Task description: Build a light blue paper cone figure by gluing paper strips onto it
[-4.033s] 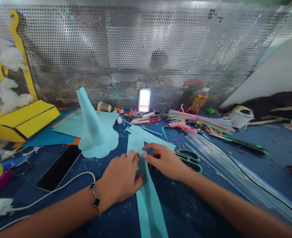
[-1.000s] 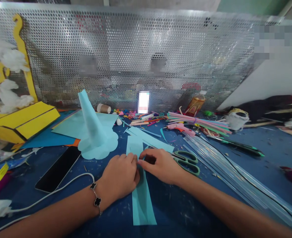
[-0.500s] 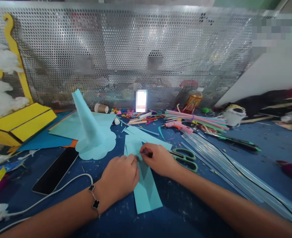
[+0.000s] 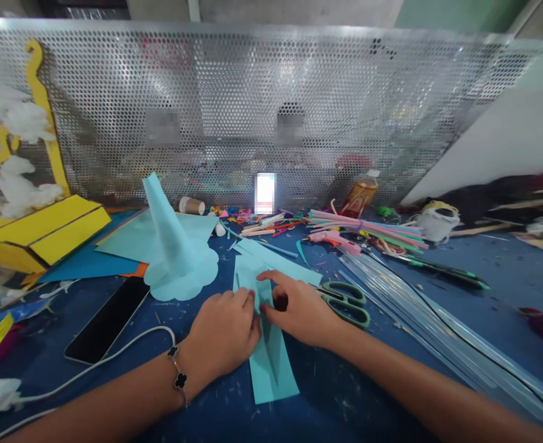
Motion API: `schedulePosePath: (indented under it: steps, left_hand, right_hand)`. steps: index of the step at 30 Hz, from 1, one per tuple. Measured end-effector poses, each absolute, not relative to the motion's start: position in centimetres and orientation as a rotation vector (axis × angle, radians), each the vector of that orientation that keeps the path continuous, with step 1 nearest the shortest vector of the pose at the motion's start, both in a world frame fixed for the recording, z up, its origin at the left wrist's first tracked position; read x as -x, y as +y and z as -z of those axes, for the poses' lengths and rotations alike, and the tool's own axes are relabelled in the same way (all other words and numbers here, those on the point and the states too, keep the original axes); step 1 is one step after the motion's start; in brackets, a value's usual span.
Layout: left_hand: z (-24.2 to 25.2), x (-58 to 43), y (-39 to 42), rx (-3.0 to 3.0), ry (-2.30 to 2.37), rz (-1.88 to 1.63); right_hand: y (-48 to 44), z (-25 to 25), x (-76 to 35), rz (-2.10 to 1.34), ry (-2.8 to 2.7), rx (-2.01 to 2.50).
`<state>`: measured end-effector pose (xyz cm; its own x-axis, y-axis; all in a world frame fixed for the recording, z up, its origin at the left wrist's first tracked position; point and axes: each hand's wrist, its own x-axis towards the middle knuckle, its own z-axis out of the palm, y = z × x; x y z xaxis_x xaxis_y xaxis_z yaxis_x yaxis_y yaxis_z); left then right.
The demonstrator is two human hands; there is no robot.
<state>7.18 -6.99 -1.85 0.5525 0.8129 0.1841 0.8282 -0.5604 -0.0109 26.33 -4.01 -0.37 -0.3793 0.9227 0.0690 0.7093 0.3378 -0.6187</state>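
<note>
A folded strip of light-blue paper (image 4: 269, 363) lies on the dark blue tabletop (image 4: 317, 394), with its upper part spreading into angled flaps. My left hand (image 4: 222, 326), with a black clover bracelet (image 4: 179, 380) at the wrist, presses the strip's left side. My right hand (image 4: 294, 307) pinches the fold from the right, and its fingers hide the strip's middle. Green-handled scissors (image 4: 345, 304) lie just beyond my right hand, apart from it. To the upper left, a light-blue paper cone on a scalloped base (image 4: 179, 264) stands apart from both hands.
A black phone (image 4: 107, 320) with a white cable lies left of my left arm. Long transparent glue sticks (image 4: 414, 307) lie to the right. Behind are a pink glue gun (image 4: 336, 242), bundled straws (image 4: 368, 224), a yellow card box (image 4: 45, 234) and a perforated metal screen (image 4: 253, 92).
The strip's lower end has been folded up and now lies fully on the table. My right hand has shifted slightly lower on the fold, and my left hand stays on the strip.
</note>
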Motion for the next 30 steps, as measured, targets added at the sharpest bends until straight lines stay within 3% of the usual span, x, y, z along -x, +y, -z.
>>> schedulePosePath:
  steps: [9,19,30]
  left_hand:
    - [1.9,-7.2,-7.0,2.734,-1.377,0.214]
    - [1.5,-7.6,-7.1,2.729,-1.41,0.139]
    - [1.8,-7.0,-6.9,2.698,-1.458,0.254]
  right_hand:
    - [-2.6,1.4,-26.5,-0.589,-2.183,1.494]
    - [-2.7,1.5,-26.5,-0.684,-2.111,1.499]
    - [-3.0,1.6,-26.9,-0.669,-2.152,1.358]
